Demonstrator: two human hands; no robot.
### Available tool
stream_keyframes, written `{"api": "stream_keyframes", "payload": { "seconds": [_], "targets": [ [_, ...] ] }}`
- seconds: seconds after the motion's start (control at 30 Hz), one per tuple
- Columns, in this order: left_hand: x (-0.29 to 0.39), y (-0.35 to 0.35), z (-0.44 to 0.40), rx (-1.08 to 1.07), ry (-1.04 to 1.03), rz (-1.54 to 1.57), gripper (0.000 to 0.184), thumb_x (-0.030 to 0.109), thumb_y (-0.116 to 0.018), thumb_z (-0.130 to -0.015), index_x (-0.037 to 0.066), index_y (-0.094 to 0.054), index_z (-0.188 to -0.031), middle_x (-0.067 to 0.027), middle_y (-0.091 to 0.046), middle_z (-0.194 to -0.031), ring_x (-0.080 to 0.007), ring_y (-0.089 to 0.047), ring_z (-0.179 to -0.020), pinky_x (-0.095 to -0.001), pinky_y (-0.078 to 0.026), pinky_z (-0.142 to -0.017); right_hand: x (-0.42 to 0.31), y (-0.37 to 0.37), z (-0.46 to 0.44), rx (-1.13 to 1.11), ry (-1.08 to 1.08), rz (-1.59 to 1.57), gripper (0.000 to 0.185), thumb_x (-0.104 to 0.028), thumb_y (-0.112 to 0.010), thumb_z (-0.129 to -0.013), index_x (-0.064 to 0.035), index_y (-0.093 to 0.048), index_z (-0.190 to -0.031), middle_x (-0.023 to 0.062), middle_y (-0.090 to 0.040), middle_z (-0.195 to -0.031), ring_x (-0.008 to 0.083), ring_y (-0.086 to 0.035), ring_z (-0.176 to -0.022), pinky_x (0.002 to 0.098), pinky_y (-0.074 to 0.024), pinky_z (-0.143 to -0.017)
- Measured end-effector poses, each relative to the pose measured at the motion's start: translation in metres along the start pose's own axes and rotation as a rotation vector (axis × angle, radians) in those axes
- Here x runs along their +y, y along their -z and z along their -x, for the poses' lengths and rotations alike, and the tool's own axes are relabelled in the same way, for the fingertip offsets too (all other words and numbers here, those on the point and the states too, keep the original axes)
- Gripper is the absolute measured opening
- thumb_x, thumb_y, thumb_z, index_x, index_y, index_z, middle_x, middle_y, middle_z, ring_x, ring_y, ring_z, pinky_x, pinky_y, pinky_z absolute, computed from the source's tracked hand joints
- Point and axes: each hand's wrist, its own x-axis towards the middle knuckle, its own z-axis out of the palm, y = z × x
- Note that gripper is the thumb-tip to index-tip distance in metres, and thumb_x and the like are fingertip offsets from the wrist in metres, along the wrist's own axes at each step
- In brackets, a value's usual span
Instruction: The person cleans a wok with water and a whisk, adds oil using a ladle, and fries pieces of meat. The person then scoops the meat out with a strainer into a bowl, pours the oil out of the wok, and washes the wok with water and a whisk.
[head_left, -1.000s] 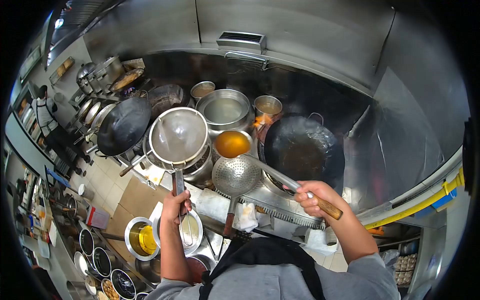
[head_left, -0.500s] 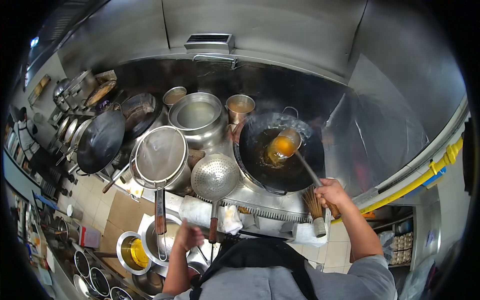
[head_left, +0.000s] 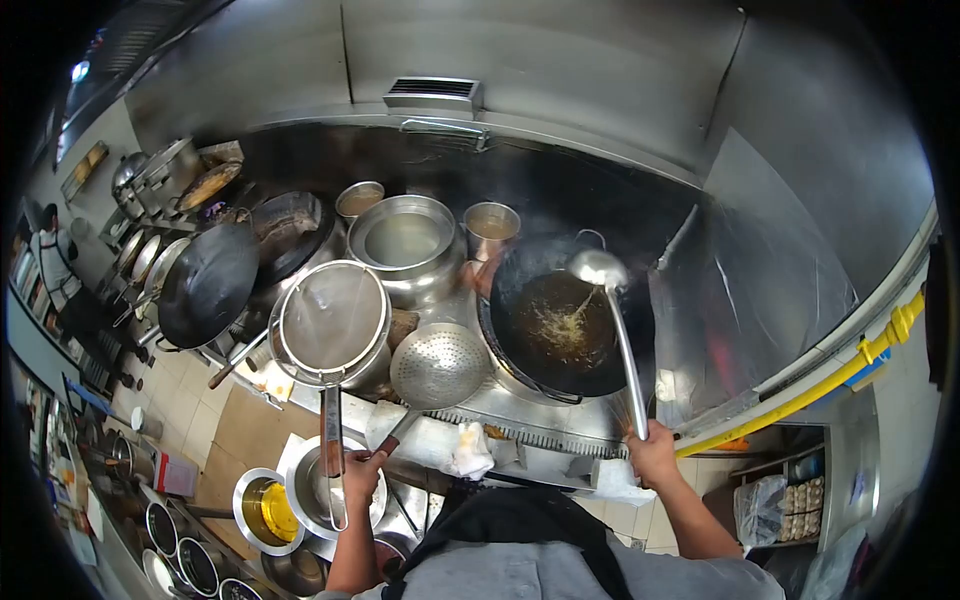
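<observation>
My right hand (head_left: 655,452) is closed round the handle of a long metal ladle (head_left: 598,268), whose bowl is turned over above the far right part of a dark wok (head_left: 505,350). Pale yellow, stringy bits froth in the oil (head_left: 565,330) in the wok, and a thin strand hangs below the ladle. With its fingers wrapped round the dark handle, my left hand (head_left: 362,475) grips a perforated skimmer (head_left: 440,365). The skimmer's round head lies left of the wok. Close beside that hand is the handle of a fine mesh strainer (head_left: 334,315), resting over a pot.
Behind the skimmer stands a large pot of cloudy liquid (head_left: 408,240), with a small metal pot (head_left: 491,222) next to it. Another wok (head_left: 208,285) leans at the left. A bowl of yellow liquid (head_left: 270,510) sits lower left. A person (head_left: 60,265) stands far left.
The ladle has tipped over, and its orange-yellow contents are now spread and frothing in the wok. My left hand, free before, now holds the skimmer, whose handle has swung left.
</observation>
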Motion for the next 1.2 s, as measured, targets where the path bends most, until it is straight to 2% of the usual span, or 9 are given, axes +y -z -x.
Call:
{"api": "stream_keyframes", "payload": {
  "seconds": [0.2,0.33,0.6,0.83,0.93,1.0,1.07,1.13,1.2],
  "targets": [
    [-0.019,0.022,-0.004,-0.086,0.066,0.247,0.041,0.040,-0.063,-0.085,0.005,-0.054,-0.103,-0.0073,-0.060,-0.087,-0.0166,-0.060,-0.069,-0.0304,-0.049,-0.054,0.019,-0.069,-0.035,0.196,0.784,0.233,0.013,-0.004,-0.062,-0.079,-0.0008,-0.056,-0.090,0.0040,-0.052,-0.059,0.0137,-0.048,-0.041,0.0290,-0.0399,-0.038],
    [-0.060,0.038,-0.008,0.123,-0.001,0.380,0.042,0.040,-0.053,-0.090,0.007,-0.046,-0.116,-0.0077,-0.056,-0.092,-0.0172,-0.060,-0.070,-0.0280,-0.048,-0.053,-0.060,-0.139,0.020,-0.332,0.134,-0.239,0.025,-0.007,-0.062,-0.085,-0.0035,-0.050,-0.107,0.0007,-0.048,-0.059,0.0090,-0.042,-0.039,0.0265,-0.0354,-0.034],
    [-0.020,0.084,0.120,0.188,0.043,0.499,0.029,0.031,-0.053,-0.094,0.003,-0.055,-0.096,-0.0048,-0.057,-0.073,-0.0125,-0.056,-0.054,-0.0244,-0.043,-0.047,0.010,-0.271,0.017,-0.523,0.143,-0.120,0.018,-0.012,-0.060,-0.084,-0.0009,-0.046,-0.083,0.0064,-0.050,-0.052,0.0173,-0.049,-0.036,0.0337,-0.0375,-0.032],
    [-0.057,0.048,0.281,0.354,0.152,0.577,0.022,0.026,-0.059,-0.091,0.004,-0.059,-0.094,-0.0039,-0.060,-0.073,-0.0091,-0.056,-0.057,-0.0223,-0.044,-0.048,0.033,-0.339,0.010,-0.415,0.055,-0.112,0.030,-0.022,-0.057,-0.091,-0.0001,-0.040,-0.101,0.0110,-0.054,-0.060,0.0200,-0.051,-0.040,0.0335,-0.0394,-0.034],
    [-0.094,0.014,0.354,0.431,0.284,0.501,0.031,0.032,-0.063,-0.088,0.003,-0.060,-0.097,-0.0035,-0.061,-0.074,-0.0104,-0.058,-0.061,-0.0255,-0.046,-0.052,0.074,-0.375,-0.016,-0.738,-0.084,-0.239,0.034,-0.035,-0.059,-0.090,-0.0060,-0.045,-0.100,0.0149,-0.059,-0.070,0.0217,-0.051,-0.042,0.0301,-0.0403,-0.036],
    [-0.101,-0.007,0.407,0.446,0.378,0.436,0.036,0.035,-0.064,-0.086,0.002,-0.060,-0.099,-0.0036,-0.061,-0.075,-0.0117,-0.059,-0.063,-0.0270,-0.047,-0.056,0.075,-0.363,0.004,-0.813,-0.057,0.055,0.048,-0.043,-0.063,-0.085,-0.0068,-0.049,-0.114,0.0165,-0.061,-0.096,0.0261,-0.061,-0.085,0.0399,-0.0487,-0.076],
    [-0.116,-0.027,0.452,0.474,0.429,0.407,0.041,0.037,-0.065,-0.084,0.000,-0.060,-0.101,-0.0061,-0.062,-0.077,-0.0154,-0.061,-0.067,-0.0293,-0.049,-0.061,0.083,-0.329,0.039,-1.043,-0.101,0.092,0.087,-0.048,-0.067,-0.081,0.0015,-0.027,-0.139,0.0216,-0.029,-0.141,0.0349,-0.042,-0.123,0.0441,-0.0392,-0.097],
    [-0.148,-0.048,0.491,0.565,0.489,0.452,0.045,0.039,-0.066,-0.082,0.000,-0.060,-0.104,-0.0083,-0.064,-0.078,-0.0185,-0.063,-0.070,-0.0311,-0.050,-0.063,0.123,-0.304,0.055,-1.173,-0.124,0.209,0.080,-0.048,-0.067,-0.081,0.0051,-0.034,-0.130,0.0185,-0.042,-0.128,0.0306,-0.049,-0.115,0.0436,-0.0443,-0.092],
    [-0.169,-0.060,0.527,0.583,0.563,0.275,0.053,0.042,-0.068,-0.078,-0.001,-0.060,-0.107,-0.0135,-0.066,-0.083,-0.0257,-0.065,-0.077,-0.0357,-0.051,-0.069,0.162,-0.277,0.048,-1.473,-0.194,0.445,0.030,-0.037,-0.062,-0.087,-0.0094,-0.050,-0.087,0.0038,-0.052,-0.076,0.0267,-0.062,-0.078,0.0408,-0.0530,-0.061]
  ]
}}
